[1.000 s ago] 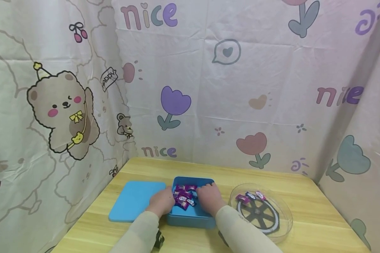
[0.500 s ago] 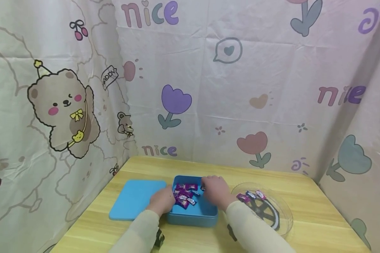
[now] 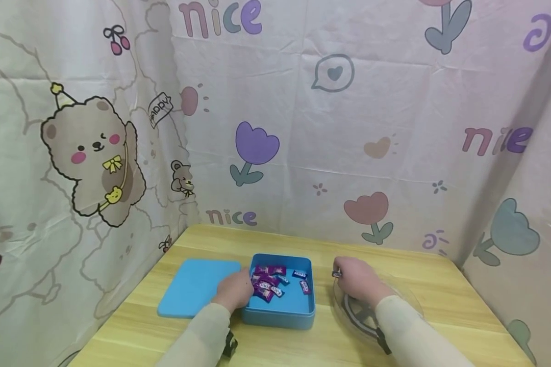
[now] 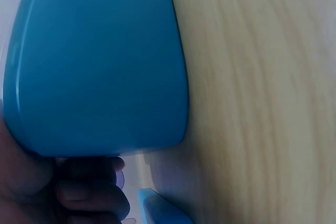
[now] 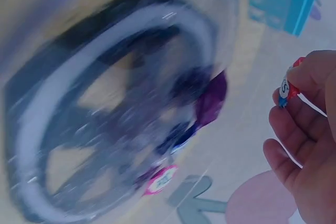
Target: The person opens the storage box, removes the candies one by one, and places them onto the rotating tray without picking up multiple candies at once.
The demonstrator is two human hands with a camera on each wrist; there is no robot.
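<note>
My left hand (image 3: 235, 291) grips the left wall of a blue box (image 3: 280, 319). Its curled fingers (image 4: 94, 198) show beside the box in the left wrist view. Several wrapped candies (image 3: 266, 283) lie in the box, mostly on its left side, with two more near the right wall. To the right of the box, my right hand (image 3: 359, 279) is above a clear round dish (image 3: 355, 331). A small red, white and blue wrapped candy (image 5: 289, 85) is pinched between its thumb and index finger. In the right wrist view, a purple candy (image 5: 211, 99) and a pink one (image 5: 161, 179) lie in the dish.
A flat blue lid (image 3: 190, 290) lies on the wooden table (image 3: 294, 349), left of the box. The dish holds a black and white wheel-shaped piece (image 5: 39, 129). A patterned cloth (image 3: 303, 127) hangs behind the table.
My right hand has moved right, from over the box to above the dish, with a candy in its fingers. My left hand stays at the box wall.
</note>
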